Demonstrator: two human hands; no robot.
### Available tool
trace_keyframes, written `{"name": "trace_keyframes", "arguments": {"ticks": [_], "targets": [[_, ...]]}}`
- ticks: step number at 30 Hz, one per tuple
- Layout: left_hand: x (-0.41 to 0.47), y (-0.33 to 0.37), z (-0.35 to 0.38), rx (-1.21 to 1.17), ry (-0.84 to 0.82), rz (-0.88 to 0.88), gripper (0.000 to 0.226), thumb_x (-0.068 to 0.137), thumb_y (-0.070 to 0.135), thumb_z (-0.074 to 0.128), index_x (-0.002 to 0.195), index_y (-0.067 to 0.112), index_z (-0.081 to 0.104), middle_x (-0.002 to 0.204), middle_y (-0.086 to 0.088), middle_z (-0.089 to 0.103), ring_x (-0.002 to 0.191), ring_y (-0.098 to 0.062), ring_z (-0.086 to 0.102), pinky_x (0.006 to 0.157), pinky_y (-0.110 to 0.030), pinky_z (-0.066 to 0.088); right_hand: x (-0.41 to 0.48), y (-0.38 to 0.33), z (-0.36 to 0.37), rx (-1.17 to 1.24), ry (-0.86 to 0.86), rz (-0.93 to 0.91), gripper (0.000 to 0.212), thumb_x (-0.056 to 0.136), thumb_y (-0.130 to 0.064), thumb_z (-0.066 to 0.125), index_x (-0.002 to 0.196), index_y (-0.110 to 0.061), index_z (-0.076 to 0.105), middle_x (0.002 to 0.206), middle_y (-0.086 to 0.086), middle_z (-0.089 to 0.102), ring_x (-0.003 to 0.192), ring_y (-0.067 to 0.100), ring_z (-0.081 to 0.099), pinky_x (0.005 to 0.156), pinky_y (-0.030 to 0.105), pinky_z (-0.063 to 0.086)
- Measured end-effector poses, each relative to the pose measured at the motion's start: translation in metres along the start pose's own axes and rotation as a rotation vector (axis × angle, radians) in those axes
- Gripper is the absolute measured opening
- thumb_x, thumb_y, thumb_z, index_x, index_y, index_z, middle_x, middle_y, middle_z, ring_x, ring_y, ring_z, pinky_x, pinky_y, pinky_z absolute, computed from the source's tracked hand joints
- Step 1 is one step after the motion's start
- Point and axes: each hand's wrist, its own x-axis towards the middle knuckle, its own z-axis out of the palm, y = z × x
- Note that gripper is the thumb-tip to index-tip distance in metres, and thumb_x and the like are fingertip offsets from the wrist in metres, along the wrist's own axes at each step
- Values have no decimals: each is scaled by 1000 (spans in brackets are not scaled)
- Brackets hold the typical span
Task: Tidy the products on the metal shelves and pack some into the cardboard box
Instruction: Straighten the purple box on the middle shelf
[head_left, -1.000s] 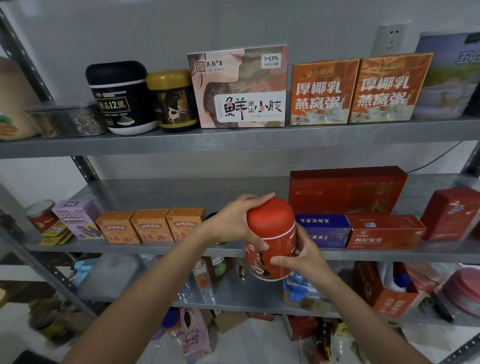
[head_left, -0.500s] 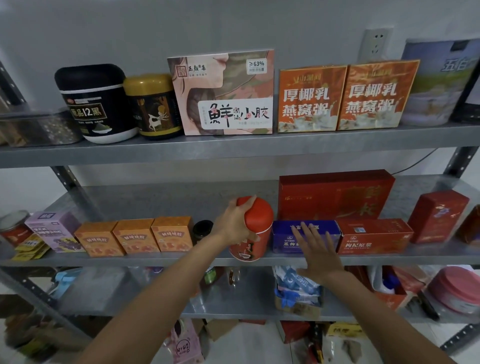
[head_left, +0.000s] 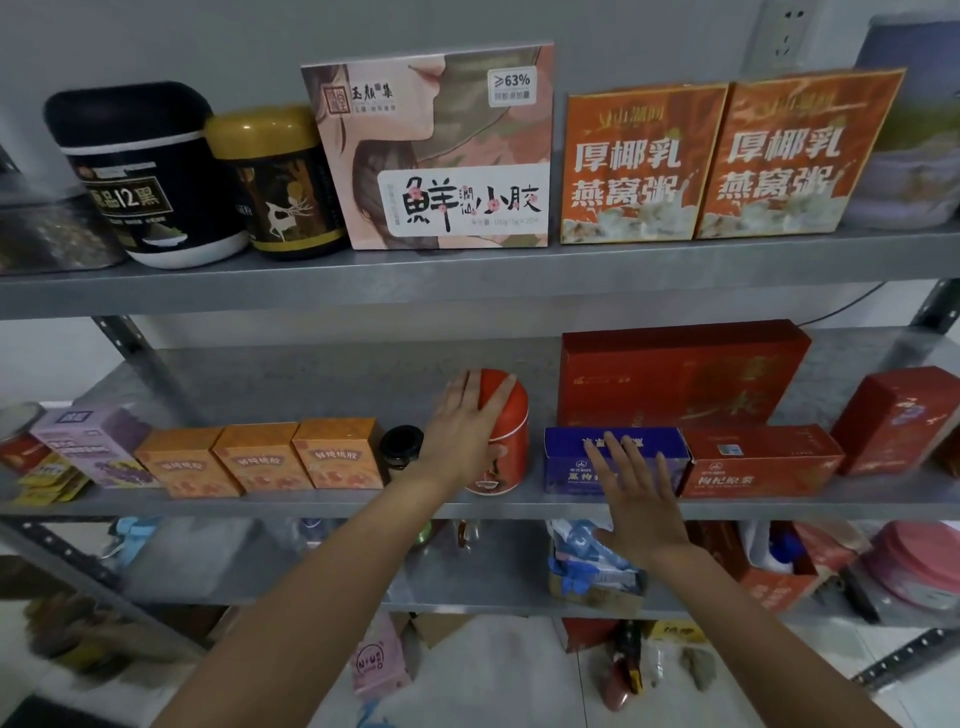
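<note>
The left hand (head_left: 462, 441) lays straight fingers on the red canister (head_left: 506, 431), upright at the middle shelf's (head_left: 311, 374) front edge; the right hand (head_left: 639, 499), fingers spread, hovers before the blue box (head_left: 571, 460).

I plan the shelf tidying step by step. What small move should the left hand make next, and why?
Probably lift the left hand off the red canister: it stands on the middle shelf between the small dark jar and the blue box, and the fingers lie straight on it.

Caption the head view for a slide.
Left hand touches the red tin on the middle shelf; right hand hovers open.
</note>
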Motion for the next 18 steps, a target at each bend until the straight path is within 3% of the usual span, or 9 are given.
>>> {"name": "trace_keyframes", "arguments": {"ticks": [6,14,18], "targets": [[3,2,0,35,-11,-32,94,92,42,63,156,28,-4,163,-17,-2,150,-35,0,120,-44,6,0,-1,-4,11,-58,4,110,88,-54,57,136,-24,-38,144,2,-41,136,21,-35,100,44,-34],[3,12,-1,81,-4,-91,91,94,43,59,156,24,-5,162,-21,0,149,-38,3,120,-44,6,0,5,-9,0,-62,-36,107,90,-53,56,138,-26,-36,156,3,-30,145,24,-25,111,46,-18],[4,15,-6,110,-21,-95,87,96,42,56,156,21,-4,161,-24,3,149,-39,4,121,-43,6,-1,7,-13,-24,-55,-75,104,90,-51,57,148,-26,-25,160,3,-22,148,25,-17,117,49,-8]]}}
